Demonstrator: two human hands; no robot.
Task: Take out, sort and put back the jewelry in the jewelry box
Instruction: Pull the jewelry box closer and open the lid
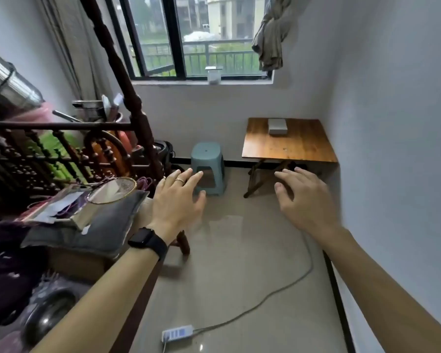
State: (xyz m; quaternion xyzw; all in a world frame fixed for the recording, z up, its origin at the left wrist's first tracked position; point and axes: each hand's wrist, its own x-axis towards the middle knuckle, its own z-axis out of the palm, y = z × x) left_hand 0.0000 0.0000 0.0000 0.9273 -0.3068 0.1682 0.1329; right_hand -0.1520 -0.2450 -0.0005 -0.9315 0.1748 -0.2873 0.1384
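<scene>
Approach stage, judging by position: standing well apart from table, extending both arms forward above floor.

Hands, left to right:
- Holding left hand out with fingers spread and relaxed, gripping nothing; wearing ring and watch.
- Holding right hand out likewise, with fingers spread and slightly bent, gripping nothing.
- Locating box on far side of tabletop, near back wall, appearing closed, well apart from both hands. Seeing no jewelry outside it.

Advising for step in hand:
- Walking up to table front, stepping clear of strip and cable.
- Drawing stool across from its place left of table for seating.
- Sliding box toward near edge with both hands before raising lid, keeping it level.
- Reserving bare wood in front of box for laying pieces out in groups.

Surface and room, left to right:
- Noting bedding, clutter and racket crowding left side beside dark carved bedpost.
- Facing window with railing outside, and knotted curtain hanging at its right.
- Recording glossy pale floor tiles.
- Recording wooden tabletop on crossed legs, bare apart from box, pushed into corner against white wall.
</scene>
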